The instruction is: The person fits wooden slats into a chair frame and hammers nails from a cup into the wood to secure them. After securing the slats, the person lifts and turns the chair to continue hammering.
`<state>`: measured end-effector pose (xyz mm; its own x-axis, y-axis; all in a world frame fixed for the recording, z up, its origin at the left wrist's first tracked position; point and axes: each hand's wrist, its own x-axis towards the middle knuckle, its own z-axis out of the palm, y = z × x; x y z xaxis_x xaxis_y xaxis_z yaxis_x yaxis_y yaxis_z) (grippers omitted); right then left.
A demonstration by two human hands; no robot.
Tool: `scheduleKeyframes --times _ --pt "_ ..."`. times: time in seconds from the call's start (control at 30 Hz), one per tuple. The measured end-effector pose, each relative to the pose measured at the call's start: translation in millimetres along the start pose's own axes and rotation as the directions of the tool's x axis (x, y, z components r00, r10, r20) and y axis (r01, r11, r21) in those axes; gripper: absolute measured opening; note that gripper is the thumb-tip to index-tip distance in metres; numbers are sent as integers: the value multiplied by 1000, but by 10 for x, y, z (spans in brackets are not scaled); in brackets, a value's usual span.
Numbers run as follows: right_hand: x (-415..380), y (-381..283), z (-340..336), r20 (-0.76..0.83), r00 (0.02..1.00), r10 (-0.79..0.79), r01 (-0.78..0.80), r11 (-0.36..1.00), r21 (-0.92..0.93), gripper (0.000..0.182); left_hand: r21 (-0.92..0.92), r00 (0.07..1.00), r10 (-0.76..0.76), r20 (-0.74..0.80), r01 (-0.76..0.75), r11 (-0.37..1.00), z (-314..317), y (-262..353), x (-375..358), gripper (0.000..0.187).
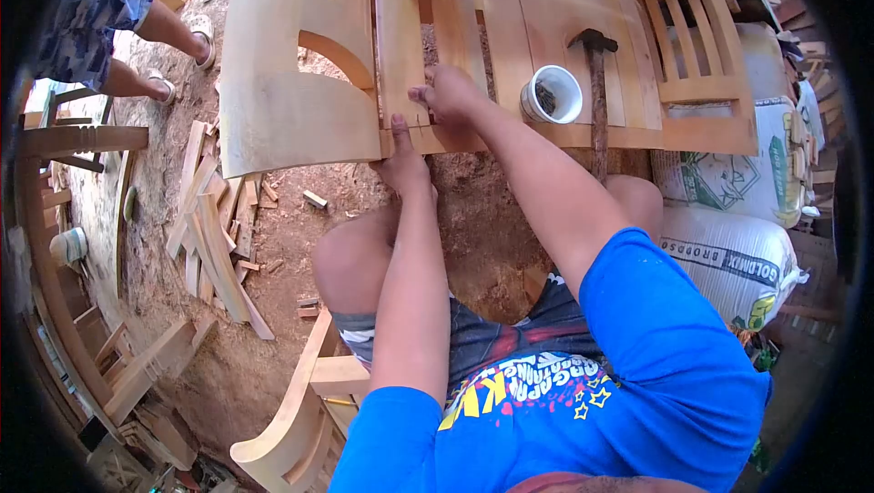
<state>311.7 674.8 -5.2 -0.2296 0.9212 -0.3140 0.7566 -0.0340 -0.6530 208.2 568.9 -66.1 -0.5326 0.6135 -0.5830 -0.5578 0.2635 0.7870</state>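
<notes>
A pale wooden bench-like piece (300, 120) with slats and a curved end lies across the top of the view. My left hand (403, 163) grips the front edge of a slat, thumb on top and fingers under the edge. My right hand (448, 95) is closed above the same slat, just right of my left thumb; what it holds, if anything, is too small to name. Right of it, a white cup (553, 95) with small dark pieces inside stands on the boards. Beside the cup lies a hammer (598, 83), its handle reaching over the front edge.
Wood offcuts (218, 229) lie on the dirt floor at left. Another person's legs (168, 33) are at upper left. Stuffed sacks (728, 252) sit at right, below a slatted wooden piece (701, 38). A curved wooden armrest (282, 438) is at lower left.
</notes>
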Motion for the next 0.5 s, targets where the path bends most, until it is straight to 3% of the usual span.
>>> scheduleKeyframes --times 0.13,0.23,0.43,0.5 --pt "-5 -23 -4 32 995 92 -95 991 99 35 20 1000 24 -4 -24 1000 10 6 3 92" --pt "43 25 36 45 996 75 -80 991 104 37 -26 1000 16 26 -15 1000 20 40 -37 90" --pt "119 147 106 -11 992 -126 126 991 -49 29 -18 998 -33 48 33 999 -32 -33 63 88" --pt "147 124 70 50 996 -67 72 992 -104 30 -21 998 -38 43 38 999 -30 -49 71 87"
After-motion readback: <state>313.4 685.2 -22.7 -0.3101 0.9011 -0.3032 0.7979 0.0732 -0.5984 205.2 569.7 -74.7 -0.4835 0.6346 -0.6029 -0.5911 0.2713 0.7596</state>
